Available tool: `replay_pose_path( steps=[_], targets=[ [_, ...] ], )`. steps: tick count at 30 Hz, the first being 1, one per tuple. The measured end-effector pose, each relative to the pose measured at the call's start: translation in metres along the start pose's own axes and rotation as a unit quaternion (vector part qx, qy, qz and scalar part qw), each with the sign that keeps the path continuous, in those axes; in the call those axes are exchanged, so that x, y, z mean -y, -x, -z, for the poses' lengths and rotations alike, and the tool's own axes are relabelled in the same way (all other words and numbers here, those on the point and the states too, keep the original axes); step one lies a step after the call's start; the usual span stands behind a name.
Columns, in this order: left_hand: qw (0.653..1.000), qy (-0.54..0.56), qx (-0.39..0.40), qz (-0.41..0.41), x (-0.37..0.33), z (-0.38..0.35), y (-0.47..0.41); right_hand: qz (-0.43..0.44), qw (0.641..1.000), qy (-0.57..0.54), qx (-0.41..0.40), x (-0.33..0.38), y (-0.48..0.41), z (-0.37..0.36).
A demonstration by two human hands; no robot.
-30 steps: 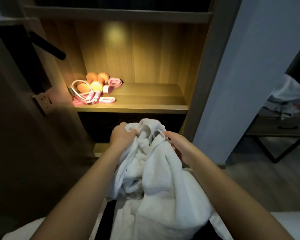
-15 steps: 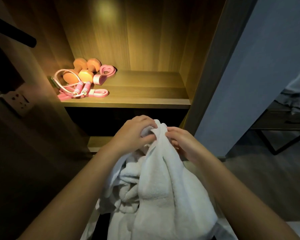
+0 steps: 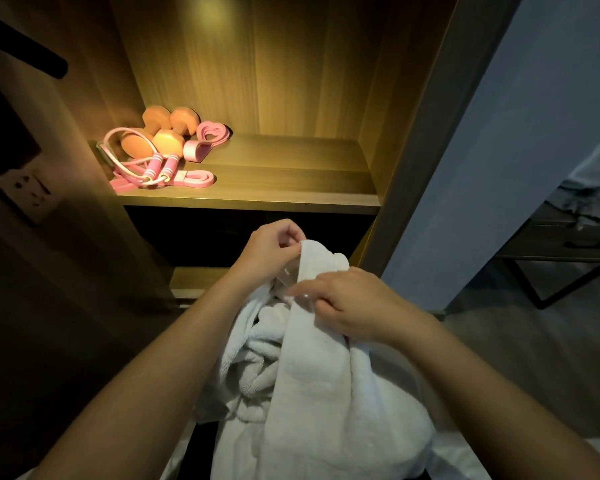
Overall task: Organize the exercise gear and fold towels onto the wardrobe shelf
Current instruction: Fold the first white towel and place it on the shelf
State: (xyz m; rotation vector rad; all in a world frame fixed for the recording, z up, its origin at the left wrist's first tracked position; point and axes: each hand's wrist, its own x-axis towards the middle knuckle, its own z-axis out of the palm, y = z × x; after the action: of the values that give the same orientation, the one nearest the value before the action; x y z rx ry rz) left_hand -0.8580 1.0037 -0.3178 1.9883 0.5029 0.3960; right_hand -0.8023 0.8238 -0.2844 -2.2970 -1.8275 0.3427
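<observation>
Below the shelf (image 3: 257, 197), L hand (image 3: 269, 249) & R hand (image 3: 352, 306) pinch white towel (image 3: 312, 375).

A wall socket (image 3: 25, 192) sits left, a dark drawered table (image 3: 555, 242) far right.

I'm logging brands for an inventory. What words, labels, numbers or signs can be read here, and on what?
None can be read.
The white towel, orange dumbbells, pink jump rope, pink bands and wall socket show no legible print.
</observation>
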Motion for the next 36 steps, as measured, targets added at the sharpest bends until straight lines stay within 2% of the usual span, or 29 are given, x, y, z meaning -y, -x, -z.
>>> replay_pose_path(
  steps=[2,5,7,11,16,21,23,25,27,29,33,35,36],
  targets=[
    [1.0,0.014,0.013,-0.012,0.0,-0.004,0.001,-0.024,0.998,0.04,0.048,-0.001,-0.002,-0.001],
    [1.0,0.019,-0.007,-0.019,0.003,-0.007,0.005,-0.074,0.997,0.002,-0.008,-0.01,-0.003,0.001],
    [0.999,-0.012,-0.027,-0.044,0.006,-0.007,0.008,-0.137,0.99,-0.026,-0.026,-0.021,-0.003,0.008],
    [0.986,-0.11,-0.072,-0.107,0.008,-0.011,0.012,-0.229,0.972,0.027,-0.035,-0.038,-0.004,0.014],
    [0.978,-0.168,-0.116,-0.037,0.018,-0.004,0.013,-0.321,0.942,0.093,-0.029,-0.045,-0.005,0.018],
    [0.967,-0.228,-0.114,0.014,0.018,0.004,0.01,-0.349,0.932,0.095,-0.025,-0.06,0.003,0.028],
    [0.953,-0.287,-0.1,0.015,0.016,0.006,0.007,-0.338,0.94,0.042,-0.025,-0.064,0.003,0.03],
    [0.949,-0.304,-0.08,0.01,0.012,0.007,0.003,-0.321,0.941,-0.095,-0.036,-0.066,0.004,0.034],
    [0.957,-0.284,-0.054,-0.005,0.01,0.005,0.002,-0.294,0.921,-0.253,-0.038,-0.064,0.004,0.035],
    [0.972,-0.234,-0.022,-0.014,0.01,-0.001,0.007,-0.274,0.885,-0.375,-0.031,-0.06,0.004,0.033],
    [0.994,-0.102,0.044,-0.004,0.016,-0.016,0.018,-0.267,0.845,-0.46,-0.052,-0.057,0.002,0.016],
    [0.994,-0.099,0.034,0.009,0.023,-0.018,0.019,-0.266,0.833,-0.478,-0.082,-0.057,0.004,0.008],
    [0.993,-0.114,0.034,0.019,0.025,-0.019,0.02,-0.254,0.845,-0.461,-0.096,-0.056,0.006,0.004]
  ],
)
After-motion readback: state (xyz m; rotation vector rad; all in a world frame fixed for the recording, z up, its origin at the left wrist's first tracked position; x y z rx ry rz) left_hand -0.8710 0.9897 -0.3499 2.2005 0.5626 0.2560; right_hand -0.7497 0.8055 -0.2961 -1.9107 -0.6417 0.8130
